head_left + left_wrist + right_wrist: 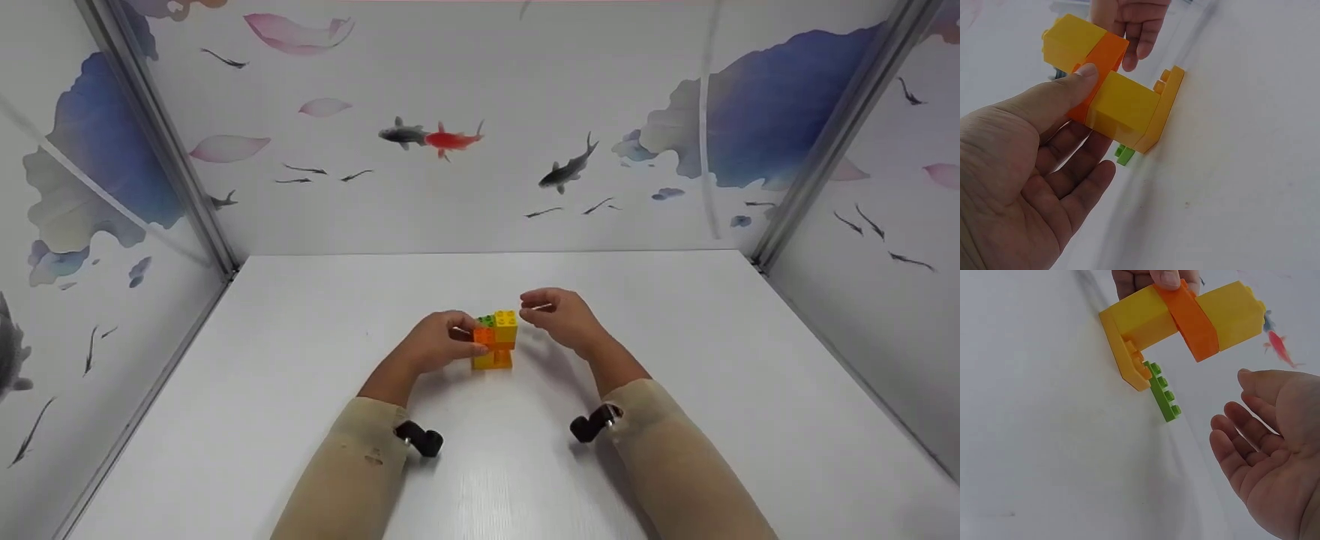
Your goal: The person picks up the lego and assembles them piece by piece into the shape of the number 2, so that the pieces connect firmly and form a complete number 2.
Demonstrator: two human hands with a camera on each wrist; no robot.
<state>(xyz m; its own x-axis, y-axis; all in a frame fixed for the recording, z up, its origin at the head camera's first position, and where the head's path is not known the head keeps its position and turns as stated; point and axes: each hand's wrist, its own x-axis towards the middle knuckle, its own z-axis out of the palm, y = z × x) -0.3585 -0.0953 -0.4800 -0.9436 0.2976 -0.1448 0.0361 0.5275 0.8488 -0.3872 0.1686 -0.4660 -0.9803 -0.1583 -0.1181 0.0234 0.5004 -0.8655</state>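
My left hand (437, 343) grips a small stack of toy building bricks by its orange brick (1107, 53), with the thumb on one side. On one end of the orange brick sits a yellow brick (506, 328) with studs on top. Another yellow brick (1124, 104) is under the other end, joined to a flat yellow-orange base brick (1123, 354). A thin green studded brick (1163, 394) shows behind the stack; whether it touches the stack I cannot tell. Beside the stack, my right hand (562, 319) holds nothing, its fingers loosely bent and apart from the bricks.
The white tabletop (480, 465) spreads around both hands. White panels with painted fish and leaves (480, 195) stand at the back and both sides, with metal posts (161, 142) at the corners. A black wrist mount (420, 439) sits on each sleeve.
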